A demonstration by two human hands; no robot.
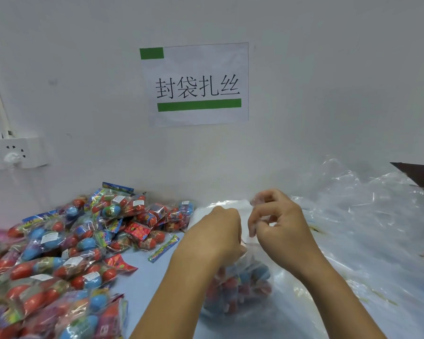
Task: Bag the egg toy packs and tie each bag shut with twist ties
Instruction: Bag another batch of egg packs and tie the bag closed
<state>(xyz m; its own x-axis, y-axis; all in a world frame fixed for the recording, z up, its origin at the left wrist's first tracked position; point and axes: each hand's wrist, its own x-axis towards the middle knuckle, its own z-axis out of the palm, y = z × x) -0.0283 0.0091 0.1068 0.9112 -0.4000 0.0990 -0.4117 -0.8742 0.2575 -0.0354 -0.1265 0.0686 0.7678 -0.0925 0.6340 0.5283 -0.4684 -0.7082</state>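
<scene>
Two bare forearms are reaching up from the bottom edge and meeting just above a filled clear bag (pixel 240 285) of egg toys that is sitting on the pale blue tabletop (pixel 154 277). Far to the left, a large heap of egg toy packs (pixel 66 245) is lying loose across the tabletop, with a white power strip (pixel 15 152) fixed on the wall above it. The left hand (pixel 218 231) is turning its back to the camera, its fingers curling tightly around the gathered neck of the bag. A paper sign (pixel 196 84) with green bars is hanging on the wall above the hands. The right hand (pixel 277 221) is arching beside the left, almost touching it, its fingers (pixel 262 199) bending inward and pinching the crumpled plastic at the top of the neck; whether a twist tie is between them cannot be told. To the right, a pile of empty clear bags (pixel 365 216) is spreading over the tabletop.
</scene>
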